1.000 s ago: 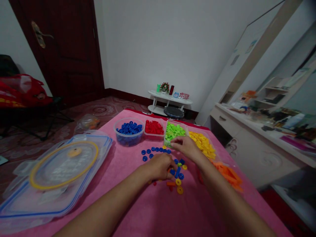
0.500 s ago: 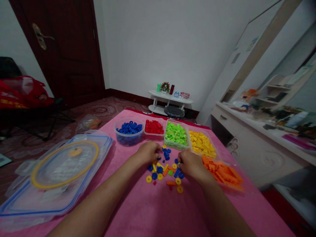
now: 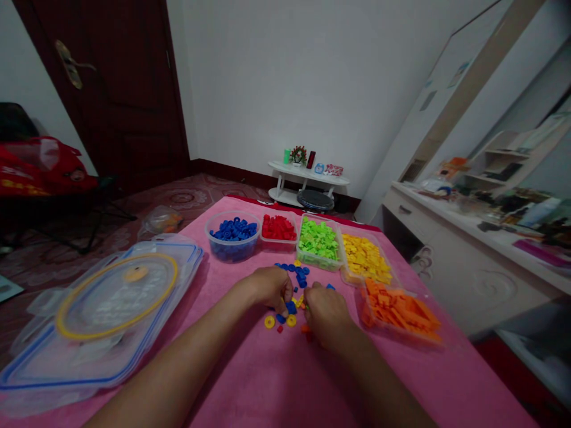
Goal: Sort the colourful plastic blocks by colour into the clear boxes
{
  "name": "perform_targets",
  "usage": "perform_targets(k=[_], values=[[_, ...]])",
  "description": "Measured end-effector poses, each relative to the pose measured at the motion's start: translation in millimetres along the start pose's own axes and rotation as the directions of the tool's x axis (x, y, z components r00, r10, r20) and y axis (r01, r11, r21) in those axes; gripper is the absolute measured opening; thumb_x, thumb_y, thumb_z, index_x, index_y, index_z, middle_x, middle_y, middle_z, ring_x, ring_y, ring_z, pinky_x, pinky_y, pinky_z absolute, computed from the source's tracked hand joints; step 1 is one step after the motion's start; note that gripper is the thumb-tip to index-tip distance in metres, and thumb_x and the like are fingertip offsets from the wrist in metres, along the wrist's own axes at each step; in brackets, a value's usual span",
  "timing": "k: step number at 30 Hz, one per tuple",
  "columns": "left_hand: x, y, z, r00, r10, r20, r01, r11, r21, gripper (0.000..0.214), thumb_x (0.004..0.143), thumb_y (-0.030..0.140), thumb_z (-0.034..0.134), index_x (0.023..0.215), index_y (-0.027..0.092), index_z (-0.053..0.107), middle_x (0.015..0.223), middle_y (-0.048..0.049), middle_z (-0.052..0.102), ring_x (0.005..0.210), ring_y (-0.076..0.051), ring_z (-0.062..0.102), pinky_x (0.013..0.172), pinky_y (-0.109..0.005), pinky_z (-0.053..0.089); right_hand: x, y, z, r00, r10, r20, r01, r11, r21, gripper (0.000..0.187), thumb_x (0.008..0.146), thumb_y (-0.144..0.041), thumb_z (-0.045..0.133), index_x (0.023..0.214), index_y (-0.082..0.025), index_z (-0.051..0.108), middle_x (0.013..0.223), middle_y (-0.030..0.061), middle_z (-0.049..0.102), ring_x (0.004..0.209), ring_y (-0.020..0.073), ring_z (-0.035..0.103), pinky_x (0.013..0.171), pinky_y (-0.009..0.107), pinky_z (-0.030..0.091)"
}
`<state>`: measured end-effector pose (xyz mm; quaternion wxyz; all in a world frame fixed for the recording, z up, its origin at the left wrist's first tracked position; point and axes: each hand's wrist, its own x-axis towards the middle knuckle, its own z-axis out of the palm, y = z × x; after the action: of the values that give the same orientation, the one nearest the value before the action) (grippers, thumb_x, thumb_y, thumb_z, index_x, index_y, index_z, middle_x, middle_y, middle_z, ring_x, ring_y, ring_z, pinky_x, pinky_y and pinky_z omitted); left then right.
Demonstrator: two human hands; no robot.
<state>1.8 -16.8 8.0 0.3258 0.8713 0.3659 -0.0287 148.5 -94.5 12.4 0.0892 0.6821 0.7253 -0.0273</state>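
Note:
A small heap of loose coloured plastic pieces (image 3: 291,279) lies on the pink tablecloth (image 3: 276,380). My left hand (image 3: 269,288) rests on the heap's left side with its fingers curled down onto the pieces. My right hand (image 3: 325,314) covers the heap's right side, fingers bent over it. The two hands nearly touch. What either hand pinches is hidden. Behind the heap stand tubs of sorted pieces: blue (image 3: 234,238), red (image 3: 278,229), green (image 3: 318,241), yellow (image 3: 366,259) and orange (image 3: 401,309).
A stack of clear tub lids (image 3: 102,309) with a yellow-rimmed round lid on top lies at the left. A white dresser (image 3: 450,261) stands to the right of the table. A low white shelf (image 3: 307,181) and a dark door (image 3: 116,89) are behind.
My right hand came back from the green tub to the loose heap and then slid left. My left hand moved up to the heap's left side. The hands are now closer together.

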Motion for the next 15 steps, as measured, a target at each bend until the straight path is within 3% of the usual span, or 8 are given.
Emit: perform_targets(k=[5, 7, 9, 12, 15], values=[[-3, -2, -4.6, 0.998, -0.001, 0.059, 0.001, 1.0, -0.005, 0.022, 0.055, 0.023, 0.08, 0.077, 0.023, 0.075, 0.072, 0.0029, 0.071, 0.061, -0.011, 0.058, 0.052, -0.017, 0.037, -3, 0, -4, 0.996, 0.0, 0.091, 0.0, 1.0, 0.004, 0.019, 0.073, -0.014, 0.062, 0.09, -0.015, 0.07, 0.095, 0.0148, 0.069, 0.09, 0.0259, 0.065, 0.07, 0.03, 0.044], [-6, -8, -8.4, 0.993, 0.042, 0.109, -0.036, 0.997, -0.065, 0.022, 0.055, 0.025, 0.08, 0.076, 0.021, 0.075, 0.072, 0.0028, 0.071, 0.06, -0.01, 0.057, 0.052, -0.017, 0.037, -3, 5, -14, 0.987, -0.026, 0.159, 0.026, 1.0, -0.002, 0.026, 0.063, -0.015, 0.07, 0.089, -0.016, 0.07, 0.094, 0.0137, 0.069, 0.09, 0.0267, 0.065, 0.069, 0.03, 0.044], [-7, -14, -12.5, 0.994, 0.051, 0.1, -0.038, 0.991, -0.127, 0.019, 0.059, 0.028, 0.077, 0.076, 0.019, 0.075, 0.072, 0.0014, 0.071, 0.059, -0.01, 0.056, 0.053, -0.017, 0.038, 2, 16, -28, 0.989, -0.046, 0.138, 0.049, 0.999, -0.022, 0.027, 0.061, -0.015, 0.069, 0.088, -0.016, 0.07, 0.094, 0.0134, 0.069, 0.089, 0.0272, 0.064, 0.068, 0.03, 0.044], [-4, -19, -16.8, 0.997, -0.005, -0.079, -0.008, 0.988, -0.157, 0.018, 0.068, 0.03, 0.069, 0.077, 0.015, 0.074, 0.071, -0.0017, 0.071, 0.058, -0.011, 0.058, 0.052, -0.018, 0.038, 22, 39, -55, 1.0, -0.007, -0.003, 0.007, 1.0, -0.017, 0.017, 0.066, -0.015, 0.064, 0.082, -0.016, 0.07, 0.087, 0.0127, 0.069, 0.083, 0.0275, 0.065, 0.066, 0.031, 0.043], [7, -25, -12.9, 0.945, -0.038, -0.324, -0.001, 0.993, -0.118, 0.02, 0.076, 0.031, 0.061, 0.079, 0.015, 0.073, 0.073, -0.0037, 0.07, 0.064, -0.013, 0.061, 0.057, -0.02, 0.042, 46, 62, -73, 0.966, 0.113, -0.233, -0.103, 0.993, 0.057, 0.024, 0.073, -0.022, 0.063, 0.096, -0.016, 0.068, 0.097, 0.0151, 0.067, 0.089, 0.0294, 0.063, 0.072, 0.035, 0.044]])
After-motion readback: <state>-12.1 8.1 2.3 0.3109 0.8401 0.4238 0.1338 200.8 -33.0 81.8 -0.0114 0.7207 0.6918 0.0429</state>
